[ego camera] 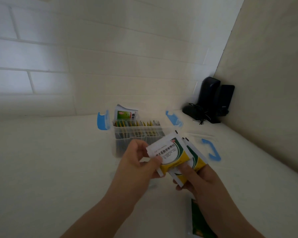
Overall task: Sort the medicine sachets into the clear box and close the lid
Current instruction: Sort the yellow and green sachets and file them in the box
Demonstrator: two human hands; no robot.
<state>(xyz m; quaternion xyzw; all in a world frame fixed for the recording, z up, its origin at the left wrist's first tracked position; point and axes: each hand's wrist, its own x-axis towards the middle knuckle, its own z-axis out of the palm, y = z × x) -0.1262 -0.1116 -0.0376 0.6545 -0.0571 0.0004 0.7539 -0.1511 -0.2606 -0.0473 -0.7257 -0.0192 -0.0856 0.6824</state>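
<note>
Just in front of the clear plastic box (138, 134) with blue clips, already lined with upright sachets, the left hand (138, 162) pinches the top white, green and yellow medicine sachet (169, 152); the right hand (196, 179) grips the fanned sachets beneath (196, 160); the clear lid (205, 140) with a blue handle lies right of the box.

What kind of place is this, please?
Probably a home counter or shelf in a corner: a white brick wall, a pale counter, and a dark device with a cable in the corner behind the clear box of sachets.
</note>
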